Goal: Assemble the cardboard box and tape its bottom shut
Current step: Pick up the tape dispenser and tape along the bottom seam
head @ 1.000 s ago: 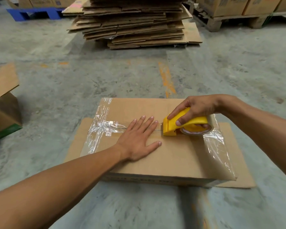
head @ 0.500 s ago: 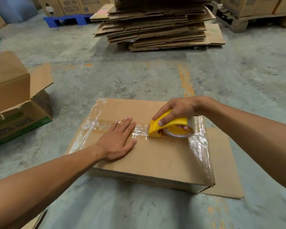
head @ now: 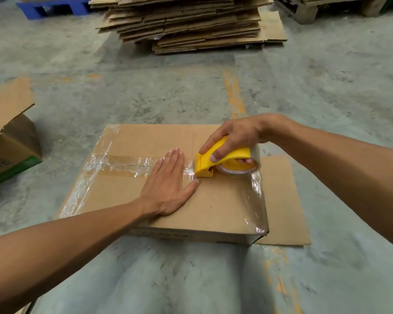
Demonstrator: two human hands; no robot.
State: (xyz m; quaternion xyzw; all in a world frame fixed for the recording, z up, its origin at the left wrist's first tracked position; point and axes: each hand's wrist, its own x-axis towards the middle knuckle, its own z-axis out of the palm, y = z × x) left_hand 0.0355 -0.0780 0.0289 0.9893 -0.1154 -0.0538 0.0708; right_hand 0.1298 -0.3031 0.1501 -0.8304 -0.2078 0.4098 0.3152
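Observation:
A brown cardboard box (head: 216, 205) lies on the concrete floor with its bottom flaps up. Clear tape (head: 120, 163) runs along the centre seam on the left half, and more tape wraps both side edges. My left hand (head: 168, 184) presses flat on the flaps, fingers over the seam. My right hand (head: 234, 135) grips a yellow tape dispenser (head: 222, 160) that rests on the seam just right of my left fingertips. A box flap (head: 281, 200) lies flat on the floor at the right.
A stack of flattened cardboard (head: 191, 21) sits ahead on the floor. An open box with a green band (head: 7, 143) stands at the left. A blue pallet (head: 52, 7) is at the far left, a wooden pallet (head: 309, 10) at the far right.
My left hand slid left along the seam and then back toward the dispenser, smoothing tape. The tape on the seam's left half now shows. The camera view shifted.

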